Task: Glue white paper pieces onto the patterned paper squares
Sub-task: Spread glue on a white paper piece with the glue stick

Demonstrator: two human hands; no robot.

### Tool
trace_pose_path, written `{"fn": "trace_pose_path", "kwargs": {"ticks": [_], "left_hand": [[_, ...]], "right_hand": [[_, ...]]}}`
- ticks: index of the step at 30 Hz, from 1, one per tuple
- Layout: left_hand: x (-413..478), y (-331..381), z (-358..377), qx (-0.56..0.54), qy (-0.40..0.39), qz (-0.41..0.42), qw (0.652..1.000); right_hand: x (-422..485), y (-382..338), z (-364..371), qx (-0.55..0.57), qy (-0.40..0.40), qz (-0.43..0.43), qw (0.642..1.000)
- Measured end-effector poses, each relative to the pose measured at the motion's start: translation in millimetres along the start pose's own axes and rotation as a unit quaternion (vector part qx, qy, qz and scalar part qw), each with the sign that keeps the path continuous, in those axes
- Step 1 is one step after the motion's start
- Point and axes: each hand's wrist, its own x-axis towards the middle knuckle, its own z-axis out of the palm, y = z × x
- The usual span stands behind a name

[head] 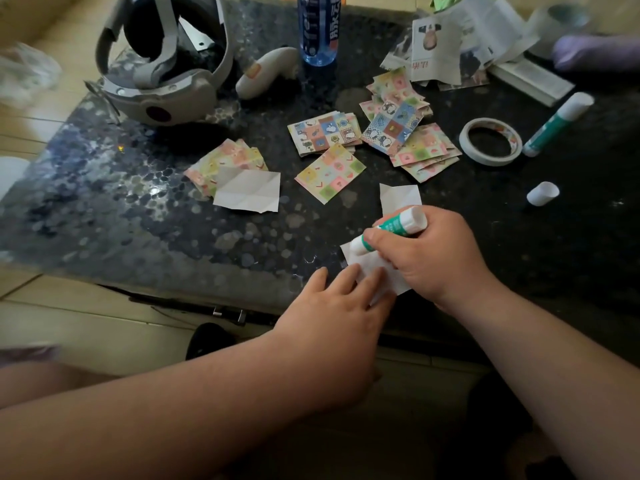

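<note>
While my right hand point(426, 251) is wrapped around the glue stick point(388, 230), with its tip down on the white paper piece point(372, 268) near the front edge of the table point(138, 202), my left hand point(332, 306) lies flat, its straight fingers pinning the piece's near side. The piece looks thin and light, so I judge the main risk is dragging. If my left fingers ease off, the stick could pull the paper along and crease or tear it. Running the tip past the edge would smear glue on the table or on my fingertips, and the piece might then stick where it shouldn't. The nearest patterned square point(330, 173) lies farther back, apart from my hands, so the gluey piece could land crooked on it.
</note>
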Motion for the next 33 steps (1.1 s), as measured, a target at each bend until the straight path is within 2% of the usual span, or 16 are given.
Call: {"fn": "trace_pose_path", "kwargs": {"ticks": [5,14,20,27,33], "left_hand": [[1.3,-0.2,1.0,-0.007,-0.013,-0.005,1.000],[2.3,-5.1,-2.0,-0.030,-0.007,-0.002,1.000],[1.2,-8.2,-5.7,-0.026,-0.038,-0.002,0.999],[2.4,-6.8,-6.0,-0.022,-0.051,-0.001,0.998],[1.9,-5.0,-6.9,-0.016,-0.063,-0.006,0.998]], "right_hand": [[-0.6,-1.0,1.3,-0.060,-0.020,-0.047,0.997],[-0.4,-5.2,2.1,-0.086,-0.075,-0.058,0.992],[2.4,-3.5,1.4,-0.088,-0.041,-0.053,0.994],[-2.3,-6.1,2.4,-0.070,-0.082,-0.061,0.992],[1.2,-1.6,2.6,-0.077,-0.024,-0.053,0.995]]}}
